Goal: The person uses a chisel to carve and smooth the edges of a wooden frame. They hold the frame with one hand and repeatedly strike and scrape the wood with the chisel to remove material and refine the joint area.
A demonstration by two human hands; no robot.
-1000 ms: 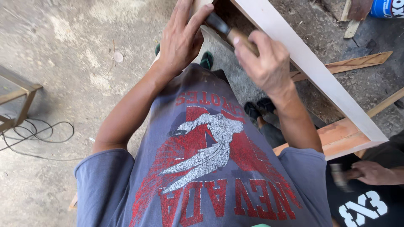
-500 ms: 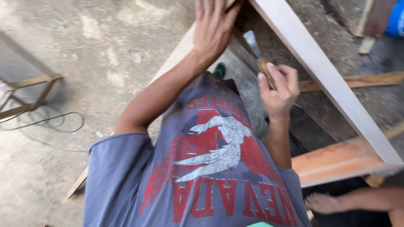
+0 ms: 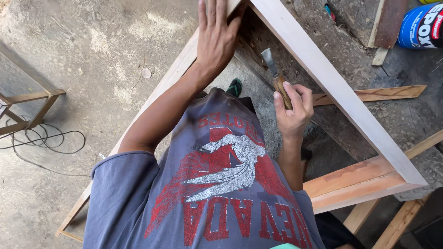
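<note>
My left hand (image 3: pixel 216 34) lies flat, fingers spread, on the near rail of a pale wooden frame (image 3: pixel 332 87), close to its top corner. My right hand (image 3: pixel 291 108) is closed around the wooden handle of a chisel (image 3: pixel 274 74). The chisel's metal blade points up toward the inside of that corner. I lean over the frame, so my grey shirt with a red print fills the lower middle of the view. A green sandal (image 3: pixel 234 86) shows below, between my arms.
A blue can (image 3: pixel 422 25) stands at the top right beside wood offcuts (image 3: pixel 385 20). A thin slat (image 3: pixel 374 94) lies under the frame. A black cable (image 3: pixel 46 140) and a second wooden frame (image 3: pixel 32 99) lie on the concrete floor at left.
My right hand has drawn back from the frame's corner with the chisel and now holds it upright. My left hand stays pressed on the rail. Another person's hand at lower right has left view.
</note>
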